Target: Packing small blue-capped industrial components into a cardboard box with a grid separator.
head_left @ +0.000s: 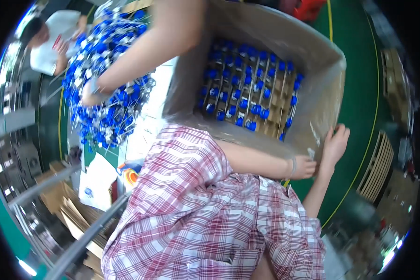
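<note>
A large cardboard box (319,100) with a clear plastic lining stands open in front of me. Rows of blue-ended parts with thin metal rods (240,91) fill most of its bottom, and bare brown cardboard shows on their right side. My left forearm crosses along the near side of the box. At the near right corner my left hand (305,168), a band on its wrist, is closed on the box edge. Just beyond it, my right hand (336,142) curls its fingers over the right rim. What the fingertips press on is partly hidden.
Left of the box, a big heap of blue and white parts with wire-like rods (109,116) lies on a white table (147,133). A co-worker's arm (140,58) reaches over the box into it. Another person (56,39) is farther left. A metal rail (86,238) runs nearby.
</note>
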The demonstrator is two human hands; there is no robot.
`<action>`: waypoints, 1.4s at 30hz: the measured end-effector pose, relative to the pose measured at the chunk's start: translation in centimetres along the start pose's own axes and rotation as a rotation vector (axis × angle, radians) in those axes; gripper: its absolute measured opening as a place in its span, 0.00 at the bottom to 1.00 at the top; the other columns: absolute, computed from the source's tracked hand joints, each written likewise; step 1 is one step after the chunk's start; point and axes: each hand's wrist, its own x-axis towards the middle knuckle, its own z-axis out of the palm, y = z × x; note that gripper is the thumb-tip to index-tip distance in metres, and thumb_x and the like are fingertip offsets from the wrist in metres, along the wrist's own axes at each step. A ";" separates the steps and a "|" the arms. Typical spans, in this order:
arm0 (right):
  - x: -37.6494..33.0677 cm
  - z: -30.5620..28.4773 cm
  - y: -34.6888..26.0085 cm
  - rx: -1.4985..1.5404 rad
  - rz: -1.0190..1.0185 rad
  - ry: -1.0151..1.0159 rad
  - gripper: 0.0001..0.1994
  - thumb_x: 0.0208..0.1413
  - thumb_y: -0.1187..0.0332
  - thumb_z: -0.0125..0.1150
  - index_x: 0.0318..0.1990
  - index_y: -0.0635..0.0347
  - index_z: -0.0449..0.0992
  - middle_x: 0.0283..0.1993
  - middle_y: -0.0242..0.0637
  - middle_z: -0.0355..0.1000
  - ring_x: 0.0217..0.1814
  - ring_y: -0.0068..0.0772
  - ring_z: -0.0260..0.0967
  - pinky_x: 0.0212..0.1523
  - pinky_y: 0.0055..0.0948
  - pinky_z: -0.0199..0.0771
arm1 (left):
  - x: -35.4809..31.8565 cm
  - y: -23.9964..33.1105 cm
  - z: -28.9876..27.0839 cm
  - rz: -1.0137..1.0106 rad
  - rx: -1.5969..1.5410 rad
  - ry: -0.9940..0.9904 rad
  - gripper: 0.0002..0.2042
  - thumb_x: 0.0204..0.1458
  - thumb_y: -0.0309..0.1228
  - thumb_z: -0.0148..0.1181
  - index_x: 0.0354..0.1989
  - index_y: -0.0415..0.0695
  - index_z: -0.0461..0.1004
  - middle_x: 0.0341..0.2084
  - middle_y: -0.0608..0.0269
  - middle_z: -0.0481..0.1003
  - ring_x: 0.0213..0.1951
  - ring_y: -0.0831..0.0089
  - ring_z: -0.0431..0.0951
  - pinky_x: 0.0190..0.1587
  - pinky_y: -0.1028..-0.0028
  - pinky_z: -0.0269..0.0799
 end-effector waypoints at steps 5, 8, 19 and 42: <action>-0.4 2.5 0.2 0.109 -0.127 0.080 0.15 0.48 0.67 0.60 0.40 0.66 0.66 0.40 0.49 0.63 0.40 0.51 0.64 0.40 0.39 0.67 | -0.3 -0.2 3.6 0.024 0.042 0.158 0.07 0.37 0.35 0.52 0.22 0.48 0.73 0.32 0.64 0.70 0.41 0.67 0.68 0.48 0.67 0.64; 0.1 4.7 2.8 -0.079 -0.289 0.175 0.17 0.48 0.66 0.61 0.43 0.67 0.69 0.44 0.53 0.63 0.44 0.52 0.63 0.44 0.41 0.66 | 0.8 -0.8 6.9 0.086 -0.027 0.209 0.06 0.36 0.35 0.53 0.18 0.47 0.71 0.25 0.62 0.70 0.32 0.65 0.71 0.38 0.67 0.68; 2.4 4.7 10.2 0.167 -0.102 0.288 0.11 0.59 0.64 0.48 0.40 0.61 0.73 0.37 0.47 0.71 0.39 0.48 0.68 0.38 0.37 0.68 | 5.0 -2.5 11.3 0.246 -0.452 0.308 0.13 0.50 0.36 0.50 0.27 0.37 0.72 0.27 0.50 0.73 0.31 0.57 0.75 0.29 0.65 0.70; -0.5 11.1 14.8 1.234 0.520 -0.211 0.21 0.58 0.54 0.47 0.50 0.62 0.67 0.50 0.41 0.67 0.51 0.36 0.63 0.54 0.34 0.60 | -3.8 -3.3 -1.9 -0.837 -0.952 -0.093 0.17 0.51 0.40 0.53 0.44 0.42 0.71 0.37 0.56 0.75 0.36 0.62 0.74 0.37 0.69 0.70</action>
